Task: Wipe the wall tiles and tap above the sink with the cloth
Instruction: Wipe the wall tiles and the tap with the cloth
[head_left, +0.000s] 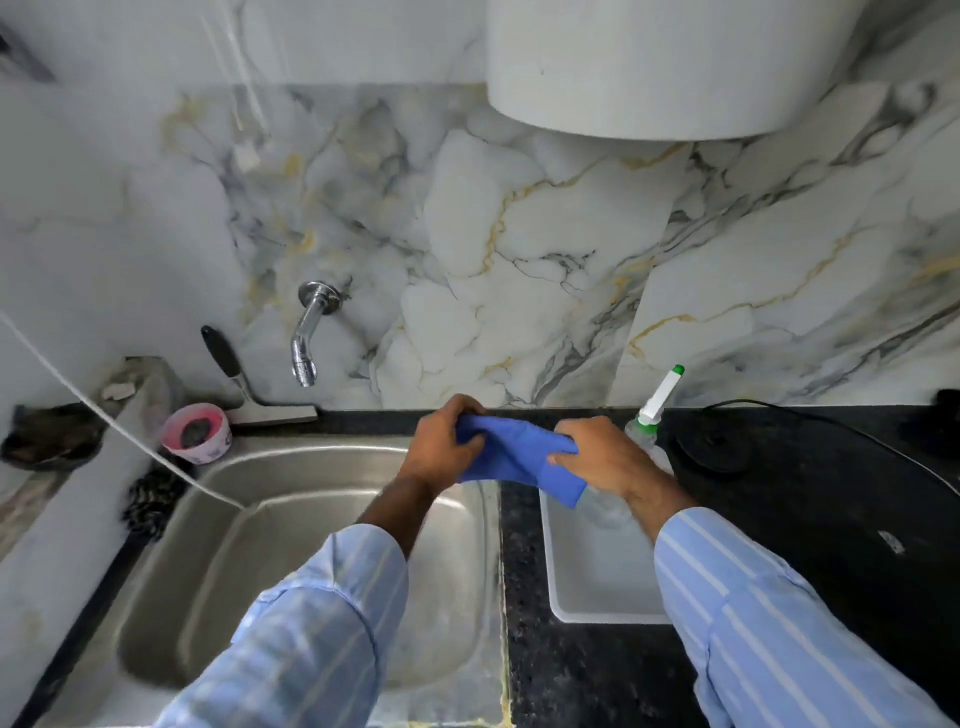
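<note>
A blue cloth (519, 454) is stretched between both hands over the right rim of the steel sink (291, 525). My left hand (441, 447) grips its left end and my right hand (597, 454) grips its right end, with a corner hanging down. The chrome tap (309, 332) sticks out of the marble-patterned wall tiles (545, 244) above the sink, up and to the left of my hands. Neither hand touches the wall or the tap.
A squeegee (244, 387) leans against the wall left of the tap, beside a pink tub (196, 432). A spray bottle (655, 410) stands behind my right hand, above a white tray (592, 587). A black cable (831, 431) runs over the dark counter. A white water heater (665, 67) hangs overhead.
</note>
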